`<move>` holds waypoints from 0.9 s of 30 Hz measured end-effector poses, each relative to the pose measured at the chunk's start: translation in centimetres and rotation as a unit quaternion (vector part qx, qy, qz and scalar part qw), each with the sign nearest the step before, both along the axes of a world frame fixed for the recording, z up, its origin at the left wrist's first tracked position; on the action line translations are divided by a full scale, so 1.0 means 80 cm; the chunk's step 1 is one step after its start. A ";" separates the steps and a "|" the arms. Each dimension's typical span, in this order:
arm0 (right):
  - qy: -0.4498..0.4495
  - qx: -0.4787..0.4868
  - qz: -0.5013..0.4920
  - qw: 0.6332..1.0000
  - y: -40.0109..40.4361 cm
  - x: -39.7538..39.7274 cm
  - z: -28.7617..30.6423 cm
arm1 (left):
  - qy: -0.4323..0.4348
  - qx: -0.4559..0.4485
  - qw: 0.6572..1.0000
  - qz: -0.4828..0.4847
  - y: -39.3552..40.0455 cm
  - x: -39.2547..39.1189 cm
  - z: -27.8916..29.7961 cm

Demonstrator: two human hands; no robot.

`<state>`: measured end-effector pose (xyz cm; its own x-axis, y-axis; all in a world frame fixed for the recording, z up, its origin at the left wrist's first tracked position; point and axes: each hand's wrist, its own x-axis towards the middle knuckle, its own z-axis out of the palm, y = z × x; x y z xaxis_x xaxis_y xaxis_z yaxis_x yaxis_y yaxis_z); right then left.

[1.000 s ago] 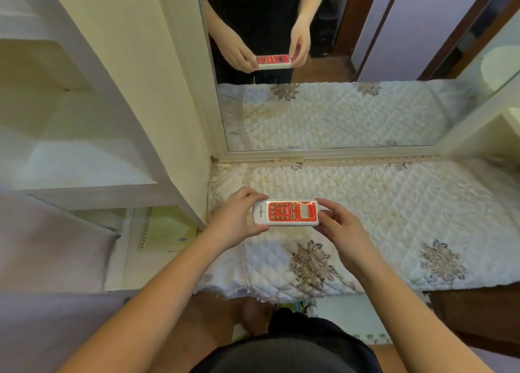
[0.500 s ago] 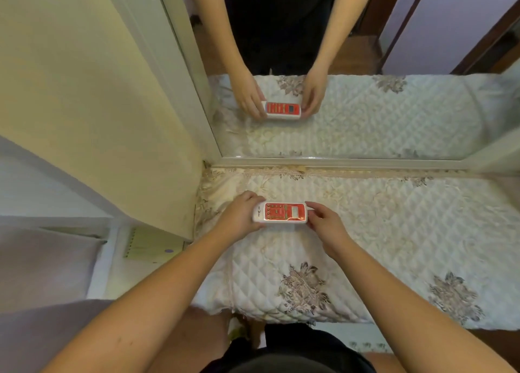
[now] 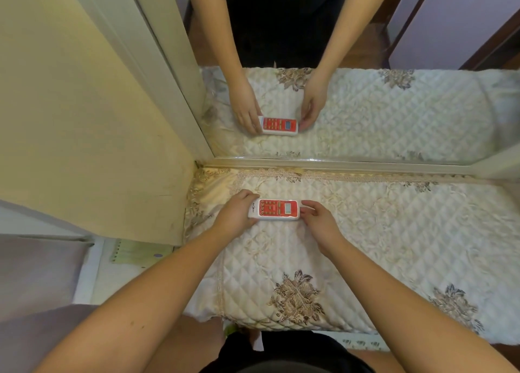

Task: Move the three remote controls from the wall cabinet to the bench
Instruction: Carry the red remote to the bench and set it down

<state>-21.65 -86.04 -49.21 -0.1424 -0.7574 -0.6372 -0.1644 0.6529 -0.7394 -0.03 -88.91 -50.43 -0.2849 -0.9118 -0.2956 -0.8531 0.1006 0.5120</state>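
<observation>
A white remote control (image 3: 277, 210) with a red button face and a small grey screen lies sideways on the bench's quilted cream cover (image 3: 365, 232), near its back left corner. My left hand (image 3: 235, 213) grips the remote's left end with curled fingers. My right hand (image 3: 316, 222) pinches its right end between thumb and fingers. The remote rests flat on the cover. No other remote is in view, and the wall cabinet's shelves are out of frame.
A large mirror (image 3: 365, 91) stands directly behind the bench and reflects my hands and the remote. A cream cabinet side panel (image 3: 84, 119) rises on the left. A green notebook (image 3: 138, 253) lies on a low white surface beside the bench.
Both hands lowered the remote from the air down and back onto the bench cover. The view tipped down, so the cabinet shelves left the frame.
</observation>
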 end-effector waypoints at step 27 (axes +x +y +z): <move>0.036 -0.001 0.036 0.999 0.018 0.002 0.025 | -0.002 -0.010 1.000 0.027 0.012 0.012 -0.006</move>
<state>-21.52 -84.58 -47.22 -0.1334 -0.7683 -0.6260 -0.2633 0.6364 -0.7250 0.89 -87.97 -50.87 -0.2332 -0.9319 -0.2778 -0.8597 0.0641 0.5068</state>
